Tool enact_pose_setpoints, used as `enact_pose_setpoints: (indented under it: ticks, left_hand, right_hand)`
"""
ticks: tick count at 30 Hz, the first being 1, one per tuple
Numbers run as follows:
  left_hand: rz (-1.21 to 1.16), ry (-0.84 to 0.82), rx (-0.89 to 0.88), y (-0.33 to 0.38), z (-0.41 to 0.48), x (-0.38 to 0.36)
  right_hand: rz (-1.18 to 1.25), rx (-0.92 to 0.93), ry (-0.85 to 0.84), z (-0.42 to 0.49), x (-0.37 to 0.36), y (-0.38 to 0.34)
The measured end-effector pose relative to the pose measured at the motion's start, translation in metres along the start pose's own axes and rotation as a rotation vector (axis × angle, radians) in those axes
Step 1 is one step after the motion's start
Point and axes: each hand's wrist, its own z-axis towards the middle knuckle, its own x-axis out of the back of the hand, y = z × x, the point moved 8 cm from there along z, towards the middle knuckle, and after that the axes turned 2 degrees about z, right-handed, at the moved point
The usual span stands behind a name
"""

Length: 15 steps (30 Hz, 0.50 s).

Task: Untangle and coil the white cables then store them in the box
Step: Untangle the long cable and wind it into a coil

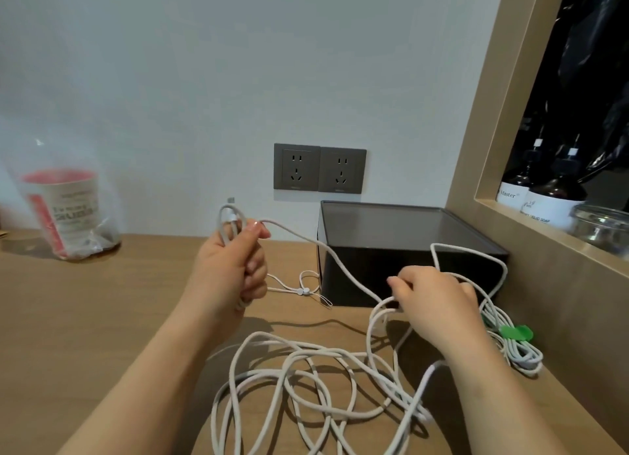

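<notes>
**Your two hands on the white cables (306,379), which lie tangled on the wooden desk (85,318) in front of the dark box (391,240).**
Your left hand (235,260) grips a few short turns of smooth, round cable. One strand runs across to your right hand (439,298), whose fingers curl round loops at the box's front. Beyond that wrist lies a bundle (517,352) bound by a green tie (515,332). A thin cord (303,289) lies beside the box, twin grey sockets (320,168) sit on the wall, and a clear bag (68,213) stands far left.
</notes>
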Motion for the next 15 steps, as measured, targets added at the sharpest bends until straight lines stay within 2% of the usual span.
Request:
enact_pose_setpoints:
  ticks: [1,3,5,6,7,8,10,11,15]
  left_hand:
    - [0.012,0.003,0.004,0.0,0.0,0.001]
    - [0.131,-0.038,0.029,-0.007,-0.002,-0.005]
    - [0.281,-0.12,0.054,-0.017,-0.007,-0.014]
    - [0.333,-0.162,0.06,-0.02,-0.009,-0.018]
    - [0.36,-0.194,0.064,-0.022,-0.011,-0.02]
    - [0.362,-0.216,0.066,-0.022,-0.012,-0.022]
    - [0.304,-0.232,0.069,-0.018,-0.012,-0.023]
    - [0.244,-0.228,0.071,-0.016,-0.012,-0.023]
    - [-0.014,-0.152,0.082,-0.01,-0.01,-0.022]
  right_hand:
    - [-0.025,-0.021,0.043,0.001,0.004,0.002]
    - [-0.006,0.027,0.247,-0.003,0.016,-0.007]
    - [0.164,0.206,0.487,-0.018,0.031,-0.033]
    - [0.272,0.321,0.524,-0.025,0.033,-0.047]
    - [0.397,0.407,0.474,-0.028,0.03,-0.058]
    - [0.531,0.432,0.33,-0.028,0.021,-0.065]
    - [0.724,0.35,-0.023,-0.023,-0.006,-0.07]
    - [0.749,0.301,-0.132,-0.021,-0.017,-0.068]
    - [0.746,0.182,-0.169,-0.013,-0.023,-0.055]
